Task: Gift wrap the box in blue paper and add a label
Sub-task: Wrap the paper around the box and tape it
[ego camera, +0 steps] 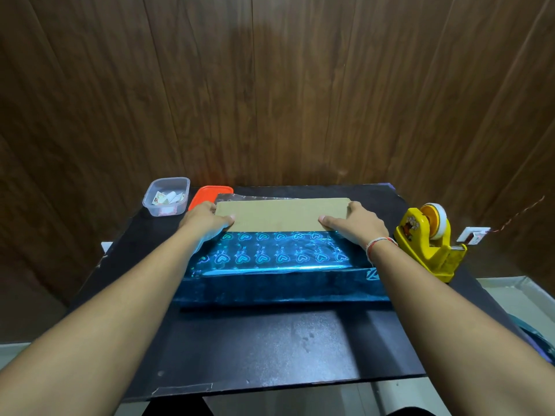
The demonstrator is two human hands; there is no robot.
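A flat brown cardboard box (279, 216) lies across the middle of the black table. Shiny blue paper with heart prints (270, 256) covers its near half and hangs down the front side. The far half of the box top is bare. My left hand (204, 220) grips the box's far left corner, thumb on top at the paper's edge. My right hand (356, 225) grips the far right corner the same way. More of the paper, silver side up (240, 197), sticks out flat behind the box.
A clear plastic tub (165, 196) with small paper labels stands at the back left, its orange lid (207, 195) beside it. A yellow tape dispenser (428, 240) stands to the right of the box. The black table (270, 349) ends close behind the box at a wooden wall.
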